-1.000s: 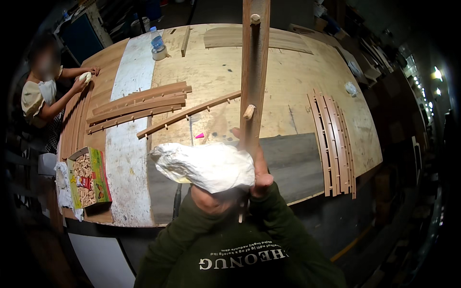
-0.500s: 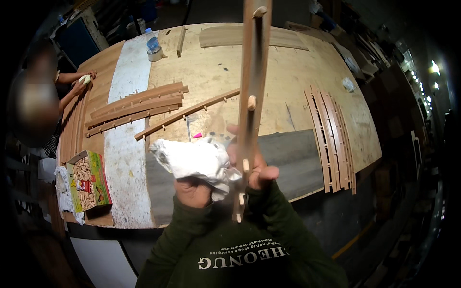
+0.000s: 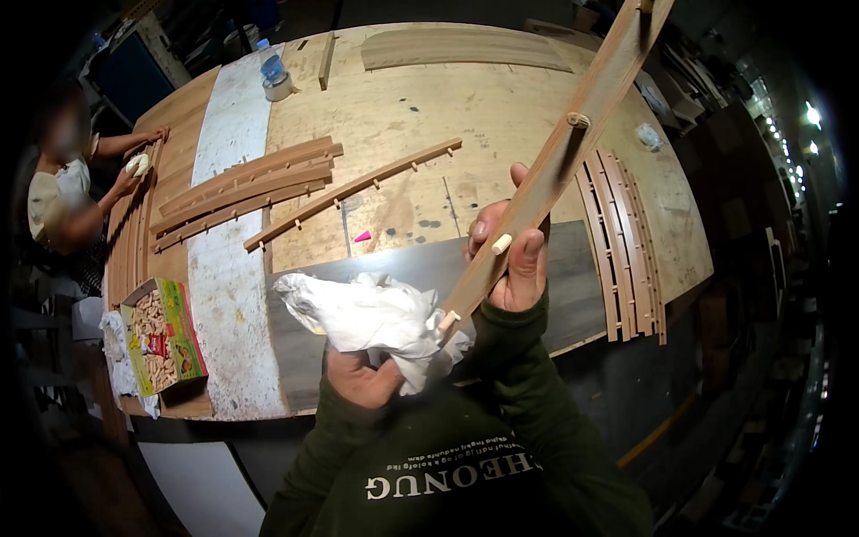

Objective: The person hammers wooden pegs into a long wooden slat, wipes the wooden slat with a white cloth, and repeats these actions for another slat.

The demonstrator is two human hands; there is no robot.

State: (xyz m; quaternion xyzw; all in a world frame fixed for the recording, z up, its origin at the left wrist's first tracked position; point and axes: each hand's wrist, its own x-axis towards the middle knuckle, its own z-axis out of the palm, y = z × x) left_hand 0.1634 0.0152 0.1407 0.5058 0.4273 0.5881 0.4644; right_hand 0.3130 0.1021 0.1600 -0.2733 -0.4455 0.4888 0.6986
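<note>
My right hand (image 3: 528,270) is closed around a long wooden rail (image 3: 542,185) with short round dowels (image 3: 502,243) sticking out of it. The rail is raised above the table and slants up to the far right, its far end cut off by the picture's upper edge. A crumpled white cloth (image 3: 362,309) is bunched in my left hand (image 3: 362,380), whose fingers are mostly covered by it. The cloth lies against the rail's near end and partly hides it. Beneath is a dark grey panel (image 3: 573,268) on the table.
Several pegged rails (image 3: 246,183) lie at left; one rail (image 3: 358,192) lies alone in the middle. More rails (image 3: 626,255) stand side by side at right. A box of dowels (image 3: 157,345) sits near left, a bottle (image 3: 270,64) far left. A co-worker's hand (image 3: 125,179) holds a pale cloth.
The rail has swung from nearly upright to a slant toward the far right, and my right hand has moved right with it. The cloth is now at the rail's near end.
</note>
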